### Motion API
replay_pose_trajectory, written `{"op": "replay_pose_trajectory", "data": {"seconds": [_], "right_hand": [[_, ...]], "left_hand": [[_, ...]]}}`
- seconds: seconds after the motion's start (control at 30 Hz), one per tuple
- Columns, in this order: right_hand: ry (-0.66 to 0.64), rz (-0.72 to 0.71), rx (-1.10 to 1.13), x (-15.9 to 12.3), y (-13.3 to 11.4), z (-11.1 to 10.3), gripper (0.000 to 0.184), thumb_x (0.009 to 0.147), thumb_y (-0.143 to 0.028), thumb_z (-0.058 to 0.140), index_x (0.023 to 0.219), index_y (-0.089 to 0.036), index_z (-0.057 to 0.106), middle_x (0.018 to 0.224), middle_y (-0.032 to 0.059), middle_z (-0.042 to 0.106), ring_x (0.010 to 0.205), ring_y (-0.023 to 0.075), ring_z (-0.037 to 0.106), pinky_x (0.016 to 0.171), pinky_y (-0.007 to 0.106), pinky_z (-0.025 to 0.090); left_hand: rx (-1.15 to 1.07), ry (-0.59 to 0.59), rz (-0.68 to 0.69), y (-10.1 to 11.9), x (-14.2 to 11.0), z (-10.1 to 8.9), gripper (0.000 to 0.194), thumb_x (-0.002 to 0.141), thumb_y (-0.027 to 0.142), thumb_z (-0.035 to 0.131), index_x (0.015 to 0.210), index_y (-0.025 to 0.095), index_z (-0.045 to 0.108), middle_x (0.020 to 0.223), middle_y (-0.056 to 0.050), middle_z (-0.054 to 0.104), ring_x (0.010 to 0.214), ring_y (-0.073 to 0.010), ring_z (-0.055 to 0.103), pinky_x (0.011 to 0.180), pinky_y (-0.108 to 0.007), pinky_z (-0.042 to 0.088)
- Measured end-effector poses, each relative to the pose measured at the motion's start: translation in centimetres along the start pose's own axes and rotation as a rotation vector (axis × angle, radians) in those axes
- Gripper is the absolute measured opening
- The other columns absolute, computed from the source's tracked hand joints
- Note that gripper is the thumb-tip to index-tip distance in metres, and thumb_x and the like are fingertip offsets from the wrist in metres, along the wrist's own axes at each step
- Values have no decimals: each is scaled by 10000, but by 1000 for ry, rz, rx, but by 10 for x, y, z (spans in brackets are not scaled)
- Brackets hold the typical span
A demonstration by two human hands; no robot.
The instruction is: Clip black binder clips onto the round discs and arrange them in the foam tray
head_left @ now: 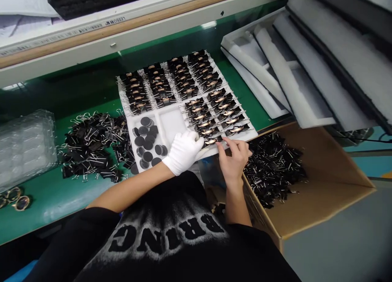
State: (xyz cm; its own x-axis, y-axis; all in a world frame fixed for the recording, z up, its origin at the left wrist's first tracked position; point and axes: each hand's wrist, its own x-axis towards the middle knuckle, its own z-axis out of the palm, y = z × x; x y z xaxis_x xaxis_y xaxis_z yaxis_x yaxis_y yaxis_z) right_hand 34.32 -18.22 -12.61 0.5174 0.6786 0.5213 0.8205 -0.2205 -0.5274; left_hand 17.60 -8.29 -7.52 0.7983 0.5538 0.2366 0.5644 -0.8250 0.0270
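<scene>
A white foam tray (171, 120) lies on the green bench, filled with rows of black binder clips clamped on small round parts (183, 79). My left hand (183, 151), in a white glove, rests curled on the tray's near edge, fingertips touching the nearest clipped part (212, 142). On that same clip, my bare right hand (234, 157) pinches with thumb and forefinger. A tray pocket holds several dark round discs (147, 143).
A heap of loose black binder clips (92, 145) lies left of the tray. A cardboard box (321, 200) at right holds more clips (272, 167). White foam inserts (294, 73) stack at upper right. Clear blister trays (24, 145) and gold rings (18, 200) sit far left.
</scene>
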Motion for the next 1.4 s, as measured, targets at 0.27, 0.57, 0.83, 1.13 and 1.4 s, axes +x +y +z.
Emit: {"op": "replay_pose_trajectory", "data": {"seconds": [0.27,0.57,0.83,1.13,1.4], "right_hand": [[61,-81,-44,-2,1,3,263,1036,-375,608,1107,-196,788,916,74,679,910,226,634,888,388,413],[110,-445,40,-8,-38,6,118,960,-190,724,1070,-194,766,871,51,694,834,200,659,836,358,453],[-349,-727,149,-15,-95,21,279,1022,-321,621,1284,-246,680,1110,122,723,993,298,677,890,450,428],[-705,-762,35,4,-112,46,578,1079,-613,325,1343,-200,632,1095,142,687,852,302,694,731,427,491],[-787,-596,215,11,-123,48,408,1036,-557,504,1239,-259,694,1071,90,716,843,262,724,769,401,568]], "left_hand": [[-27,-171,30,1,-5,-4,361,1095,357,410,970,156,683,909,-126,690,845,-273,633,734,-389,375],[-124,-113,104,-40,-67,-79,407,1099,445,389,1059,181,695,949,-77,725,847,-230,660,757,-371,439],[204,239,-985,-186,-240,-112,420,1061,426,477,1358,178,640,1440,-154,627,1348,-280,582,1157,-413,430],[208,298,-1877,-219,-402,-82,731,862,525,709,1417,76,552,1413,-293,561,1323,-478,548,1075,-652,473],[81,290,-1700,-209,-400,-63,655,876,383,703,1465,154,532,1316,-140,714,1249,-300,665,1159,-470,482]]}}
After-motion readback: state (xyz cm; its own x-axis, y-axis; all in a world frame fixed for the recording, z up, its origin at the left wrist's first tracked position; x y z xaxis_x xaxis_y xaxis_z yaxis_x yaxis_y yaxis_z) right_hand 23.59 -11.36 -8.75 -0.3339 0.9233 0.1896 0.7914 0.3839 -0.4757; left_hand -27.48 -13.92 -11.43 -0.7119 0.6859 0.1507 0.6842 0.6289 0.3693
